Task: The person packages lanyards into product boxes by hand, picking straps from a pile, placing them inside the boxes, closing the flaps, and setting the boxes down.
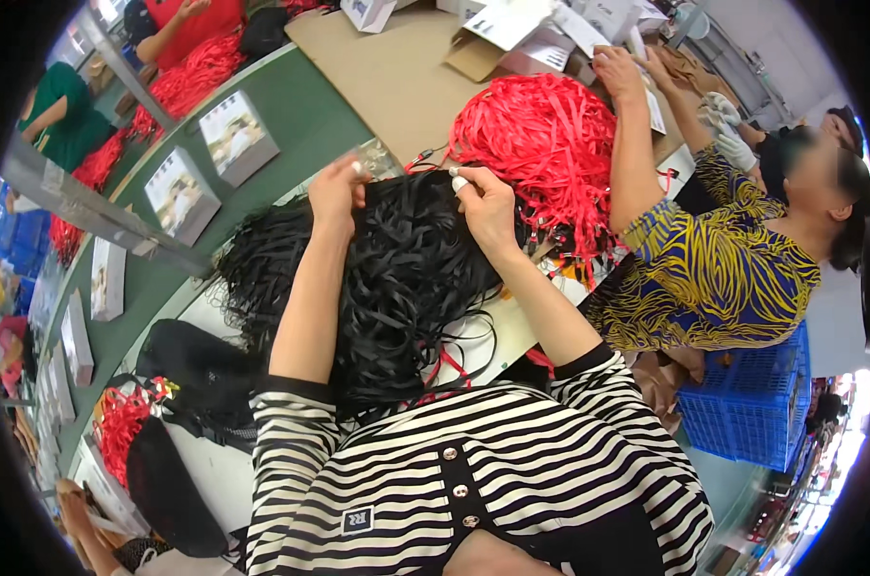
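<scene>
The black straps [401, 274] lay heaped on the near side of both hands. Right hand [488, 206]: thumb and forefinger close together, any pinch unconfirmed. Left hand [335, 195]: blurred, grip could not be told. Red straps [536, 134] lay far right, nearer the right hand.

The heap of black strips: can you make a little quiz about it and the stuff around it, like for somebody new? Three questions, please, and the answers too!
1. True or false: at least one white cardboard box with a picture on it rests on the long green surface.

2. What lies between the striped-sleeved person's bare forearms?
A) crumpled brown paper
B) a heap of flat black strips
C) a white cardboard box

3. Which is closer to the big heap of flat red strips beside the black ones: that person's left hand or right hand?

Key:
1. True
2. B
3. The right hand
</scene>
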Available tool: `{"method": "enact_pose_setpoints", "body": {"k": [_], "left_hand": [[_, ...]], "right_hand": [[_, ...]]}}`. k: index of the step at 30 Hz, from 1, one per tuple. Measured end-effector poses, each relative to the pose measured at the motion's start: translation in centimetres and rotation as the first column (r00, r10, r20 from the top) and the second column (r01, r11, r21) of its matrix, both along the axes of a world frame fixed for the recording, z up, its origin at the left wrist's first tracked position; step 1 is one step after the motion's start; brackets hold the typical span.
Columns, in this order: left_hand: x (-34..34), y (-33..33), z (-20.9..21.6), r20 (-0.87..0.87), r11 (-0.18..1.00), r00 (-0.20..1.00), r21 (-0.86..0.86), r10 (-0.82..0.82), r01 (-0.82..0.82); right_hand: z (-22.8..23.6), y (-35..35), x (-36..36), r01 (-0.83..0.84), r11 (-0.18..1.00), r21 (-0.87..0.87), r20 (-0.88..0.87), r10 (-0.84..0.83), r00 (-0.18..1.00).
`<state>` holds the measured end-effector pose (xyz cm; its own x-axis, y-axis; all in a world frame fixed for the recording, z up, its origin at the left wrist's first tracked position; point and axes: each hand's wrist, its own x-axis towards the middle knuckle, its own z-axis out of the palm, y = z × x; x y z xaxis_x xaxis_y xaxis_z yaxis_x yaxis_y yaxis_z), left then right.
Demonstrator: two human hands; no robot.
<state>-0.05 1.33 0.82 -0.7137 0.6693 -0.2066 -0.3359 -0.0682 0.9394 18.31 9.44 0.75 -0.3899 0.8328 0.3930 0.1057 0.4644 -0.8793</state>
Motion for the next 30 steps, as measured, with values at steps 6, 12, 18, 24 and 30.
{"method": "enact_pose_setpoints", "body": {"k": [6, 12, 18, 24, 30], "left_hand": [[-0.1, -0.1, -0.5, 0.066, 0.998, 0.996, 0.046, -0.054, 0.051], [-0.1, -0.3, 1.9, 0.087, 0.994, 0.996, 0.109, -0.021, 0.011], [8.6, -0.8, 14.8, -0.244, 0.567, 0.701, 0.441, -0.67, 0.696], [5.2, -3.2, 20.3, -0.38, 0.613, 0.727, 0.392, -0.572, 0.686], [2.4, -5.8, 24.0, -0.659, 0.783, 0.668, 0.189, -0.346, 0.592]], "right_hand": [[4.2, 0.6, 0.2, -0.145, 0.901, -0.408, -0.135, 0.097, 0.986], [10.8, -0.1, 0.7, -0.328, 0.83, -0.451, -0.24, 0.241, 0.94], [20.6, -0.5, 1.9, -0.56, 0.78, -0.28, -0.535, 0.358, 0.765], [28.7, 2.0, 6.6, -0.35, 0.936, 0.038, -0.836, 0.222, 0.502], [19.8, 5.5, 8.8, -0.286, 0.933, -0.217, -0.62, 0.095, 0.779]]}}
